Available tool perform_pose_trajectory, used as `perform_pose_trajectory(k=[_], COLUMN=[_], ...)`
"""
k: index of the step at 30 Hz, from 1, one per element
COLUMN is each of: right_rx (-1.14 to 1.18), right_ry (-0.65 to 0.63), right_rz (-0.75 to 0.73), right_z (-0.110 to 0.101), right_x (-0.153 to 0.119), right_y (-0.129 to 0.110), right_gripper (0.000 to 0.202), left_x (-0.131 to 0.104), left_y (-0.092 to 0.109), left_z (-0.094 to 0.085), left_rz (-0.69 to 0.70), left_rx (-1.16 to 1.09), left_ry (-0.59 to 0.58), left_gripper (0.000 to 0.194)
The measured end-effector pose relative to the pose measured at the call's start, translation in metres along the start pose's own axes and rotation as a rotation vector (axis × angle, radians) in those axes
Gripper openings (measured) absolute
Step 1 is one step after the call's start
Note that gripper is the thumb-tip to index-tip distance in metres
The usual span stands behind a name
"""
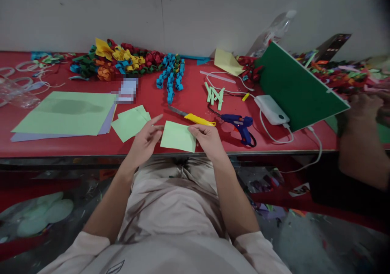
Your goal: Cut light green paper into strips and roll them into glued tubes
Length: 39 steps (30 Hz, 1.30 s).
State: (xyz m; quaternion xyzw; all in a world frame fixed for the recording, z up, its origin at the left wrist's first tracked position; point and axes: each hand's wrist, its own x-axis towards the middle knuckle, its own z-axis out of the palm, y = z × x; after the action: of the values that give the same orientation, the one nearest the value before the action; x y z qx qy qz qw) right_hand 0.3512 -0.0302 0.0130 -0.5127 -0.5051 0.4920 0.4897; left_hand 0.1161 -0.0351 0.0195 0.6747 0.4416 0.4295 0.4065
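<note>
A light green square of paper (178, 136) is pinched at its upper right edge by my right hand (207, 139), thumb on top. At the paper's left edge is my left hand (145, 141), open with its index finger stretched out; whether a fingertip touches the paper I cannot tell. Just behind my left hand lie some smaller green paper pieces (130, 121). Beyond the held square rests a yellow utility knife (198, 119), blade pointing left. A blue glue gun (239, 123) lies to the right of my right hand.
Large green sheets (65, 113) lie at left on the red table (195, 79). Paper chains (128, 61) line the wall; green strips (215, 95) lie ahead. At right are a white power bank (272, 109) with cables, a leaning green board (300, 87), and another person's arm (362, 140).
</note>
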Motion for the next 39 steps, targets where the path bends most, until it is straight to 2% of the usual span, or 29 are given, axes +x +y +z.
perform_pose_trajectory(k=[2,5,8,11,15,19,22,25,30,33,35,39], right_rx=[0.042,0.023,-0.001,-0.011,-0.041,0.065,0.059,-0.011,0.017,0.001,-0.025,-0.056], right_ry=[0.006,-0.027,-0.054,-0.088,-0.14,-0.234,-0.207,-0.164,-0.169,-0.171,-0.191,-0.254], right_rz=[0.028,0.025,-0.018,-0.041,-0.106,-0.14,-0.137,-0.126,-0.143,-0.138,-0.144,-0.28], right_z=[-0.002,-0.002,0.0,0.001,-0.001,0.002,0.006,0.006,0.005,0.003,0.001,-0.004], right_x=[0.001,0.002,0.002,0.001,-0.004,-0.007,-0.007,-0.006,-0.004,-0.004,-0.004,-0.006], right_y=[0.0,0.0,0.001,0.001,-0.001,-0.002,0.0,0.004,0.006,0.007,0.007,0.004], right_gripper=[0.045,0.044,0.04,0.038,0.045,0.047,0.046,0.037,0.035,0.035,0.031,0.03], left_x=[-0.006,-0.008,-0.001,0.008,0.01,0.01,0.011,0.014,0.018,0.018,0.017,0.016], left_y=[0.002,0.009,0.012,0.01,0.005,0.005,0.008,0.011,0.009,0.007,0.006,0.008], left_z=[-0.007,-0.006,0.005,0.016,0.023,0.029,0.032,0.031,0.025,0.022,0.018,0.013], left_rz=[0.106,0.2,0.262,0.234,0.11,0.023,-0.018,-0.118,-0.314,-0.305,-0.272,-0.241], left_rx=[0.11,0.272,0.219,0.145,0.132,0.019,-0.052,-0.11,-0.23,-0.254,-0.256,-0.235], left_ry=[-0.146,-0.211,-0.131,-0.019,0.096,0.21,0.239,0.19,0.067,0.058,0.012,-0.066], left_gripper=[0.05,0.038,0.016,0.016,0.014,0.028,0.052,0.061,0.053,0.049,0.047,0.043])
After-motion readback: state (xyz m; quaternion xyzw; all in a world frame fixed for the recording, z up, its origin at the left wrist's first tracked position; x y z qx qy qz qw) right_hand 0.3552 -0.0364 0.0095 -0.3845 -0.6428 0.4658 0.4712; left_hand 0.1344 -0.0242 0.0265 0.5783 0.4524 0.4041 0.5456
